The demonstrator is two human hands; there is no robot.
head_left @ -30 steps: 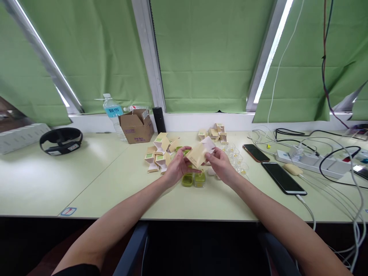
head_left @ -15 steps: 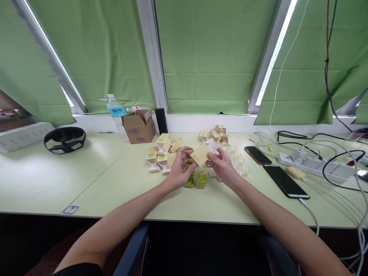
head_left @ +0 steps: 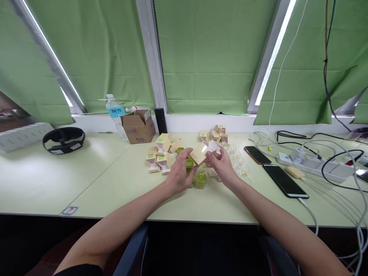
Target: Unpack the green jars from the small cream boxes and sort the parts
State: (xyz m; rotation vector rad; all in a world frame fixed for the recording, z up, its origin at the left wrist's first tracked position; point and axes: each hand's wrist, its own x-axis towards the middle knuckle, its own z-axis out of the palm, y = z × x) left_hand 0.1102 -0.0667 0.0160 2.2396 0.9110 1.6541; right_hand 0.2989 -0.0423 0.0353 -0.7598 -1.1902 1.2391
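Note:
Between my hands, above the table, a small cream cardboard box [head_left: 199, 153] is held tilted, its white inner flaps [head_left: 214, 146] sticking out at the right end. My left hand [head_left: 181, 171] grips its left end between thumb and fingers. At the flap end, my right hand [head_left: 220, 165] pinches the box with thumb and fingers. Just below stands a small clear container with a green lid [head_left: 201, 180]. More green lids [head_left: 189, 165] are partly hidden behind my left hand. Several clear containers [head_left: 239, 163] sit beyond my right hand.
Open cream boxes [head_left: 163, 153] cluster left of my hands, with more boxes [head_left: 217, 135] behind. A brown carton [head_left: 138, 128], a water bottle [head_left: 116, 115] and a black cylinder [head_left: 161, 120] stand by the wall. Phones [head_left: 285, 181], a power strip [head_left: 313, 165] and cables lie right.
The small box has turned in my hands from a flat face to a squarer, opened-out shape showing its side. My left hand has shifted slightly lower around it.

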